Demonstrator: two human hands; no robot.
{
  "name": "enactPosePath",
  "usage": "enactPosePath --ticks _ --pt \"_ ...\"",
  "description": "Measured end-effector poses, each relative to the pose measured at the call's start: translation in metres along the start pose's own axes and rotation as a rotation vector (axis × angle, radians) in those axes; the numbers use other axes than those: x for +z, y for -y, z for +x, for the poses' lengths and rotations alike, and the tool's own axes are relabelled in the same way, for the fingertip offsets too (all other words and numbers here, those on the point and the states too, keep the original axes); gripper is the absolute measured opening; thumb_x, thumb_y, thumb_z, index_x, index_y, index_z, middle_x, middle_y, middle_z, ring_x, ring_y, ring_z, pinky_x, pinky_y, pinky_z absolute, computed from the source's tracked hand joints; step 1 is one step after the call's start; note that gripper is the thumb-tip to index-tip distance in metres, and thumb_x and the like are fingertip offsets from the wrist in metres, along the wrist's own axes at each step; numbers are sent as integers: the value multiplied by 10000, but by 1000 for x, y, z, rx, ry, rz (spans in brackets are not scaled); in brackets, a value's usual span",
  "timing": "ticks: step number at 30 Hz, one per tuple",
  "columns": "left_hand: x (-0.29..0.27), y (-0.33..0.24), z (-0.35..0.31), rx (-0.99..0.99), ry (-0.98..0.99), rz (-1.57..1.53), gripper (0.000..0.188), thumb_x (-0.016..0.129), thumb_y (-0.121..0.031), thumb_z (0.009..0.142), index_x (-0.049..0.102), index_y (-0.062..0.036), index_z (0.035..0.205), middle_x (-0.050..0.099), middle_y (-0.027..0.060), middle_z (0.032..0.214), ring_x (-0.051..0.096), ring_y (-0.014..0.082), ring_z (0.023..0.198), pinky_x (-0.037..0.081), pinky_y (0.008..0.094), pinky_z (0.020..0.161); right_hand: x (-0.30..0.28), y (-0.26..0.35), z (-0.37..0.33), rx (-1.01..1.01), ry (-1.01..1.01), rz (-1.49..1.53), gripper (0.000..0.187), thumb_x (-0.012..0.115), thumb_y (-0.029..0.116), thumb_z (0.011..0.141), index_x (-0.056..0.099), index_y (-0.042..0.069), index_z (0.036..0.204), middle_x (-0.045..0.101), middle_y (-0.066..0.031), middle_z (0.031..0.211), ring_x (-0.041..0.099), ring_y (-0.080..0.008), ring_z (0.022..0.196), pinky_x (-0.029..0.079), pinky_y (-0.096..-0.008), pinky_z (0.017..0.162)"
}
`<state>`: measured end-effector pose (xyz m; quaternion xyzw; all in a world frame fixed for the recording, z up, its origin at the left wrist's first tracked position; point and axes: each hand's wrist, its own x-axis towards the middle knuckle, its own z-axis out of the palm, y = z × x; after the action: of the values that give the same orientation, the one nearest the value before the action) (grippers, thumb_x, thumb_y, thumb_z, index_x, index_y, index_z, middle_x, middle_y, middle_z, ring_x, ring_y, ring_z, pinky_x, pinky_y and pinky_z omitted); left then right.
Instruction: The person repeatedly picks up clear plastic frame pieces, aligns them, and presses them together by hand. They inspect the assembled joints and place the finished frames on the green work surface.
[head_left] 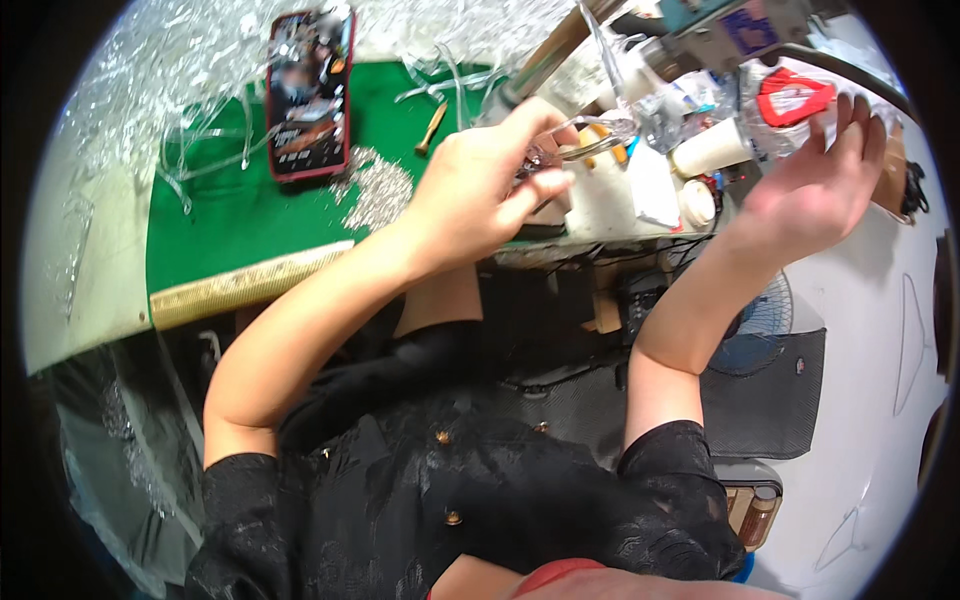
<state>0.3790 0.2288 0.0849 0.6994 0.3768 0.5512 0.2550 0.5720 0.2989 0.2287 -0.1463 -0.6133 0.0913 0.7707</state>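
Note:
My left hand (pixel 485 185) is raised over the right part of the green mat, thumb and fingers closed round a glossy, clear plastic piece (pixel 540 158). A clear, looping strand (pixel 600 128) stretches rightward from the fingers; the exact kind of piece cannot be made out. Away to the right, my right hand (pixel 815 195) is lifted with its fingers stretched out and nothing in it. It is nearest to a red and white packet (pixel 792 97). Left of my left wrist lies a pile of small silvery pieces (pixel 378 190) on the green mat (pixel 230 240).
A phone in a red case (pixel 310 100) lies beside the pile. A small wooden-handled tool (pixel 432 128) and a yellowish ruler-like strip (pixel 250 280) are on the mat. Clear plastic heaps up behind. A white roll (pixel 710 148) and a metal machine (pixel 740 35) stand right; a fan (pixel 755 325) is below.

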Motion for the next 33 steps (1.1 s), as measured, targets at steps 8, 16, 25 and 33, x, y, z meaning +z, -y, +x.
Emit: enactPosePath --ticks 8,16,25,33 --pt "-151 -90 -116 12 335 617 624 536 168 772 384 -23 1346 572 185 1153 600 281 966 485 400 904 21 14 -230 438 1073 -192 121 646 7 796 652 30 914 591 -111 800 595 -276 708 486 -342 644" --pt "-169 -52 -196 -132 -819 231 523 637 -305 884 436 55 1205 507 221 1212 512 326 1172 406 507 1043 39 6 -236 378 1113 -292 113 632 -8 793 608 34 894 538 -103 784 574 -286 754 468 -370 688" --pt "-120 -63 -168 -203 -543 -387 444 427 -205 985 334 27 1351 566 175 735 550 258 600 491 327 550 37 3 -236 527 1088 -213 137 599 -60 833 636 16 940 585 -85 835 595 -183 762 480 -270 706" --pt "-107 -63 -155 -356 -401 -309 888 594 -549 851 193 8 1415 600 149 744 585 213 653 448 259 551 39 0 -236 448 1136 -261 120 650 -37 807 629 20 911 578 -87 822 607 -189 747 492 -282 680"
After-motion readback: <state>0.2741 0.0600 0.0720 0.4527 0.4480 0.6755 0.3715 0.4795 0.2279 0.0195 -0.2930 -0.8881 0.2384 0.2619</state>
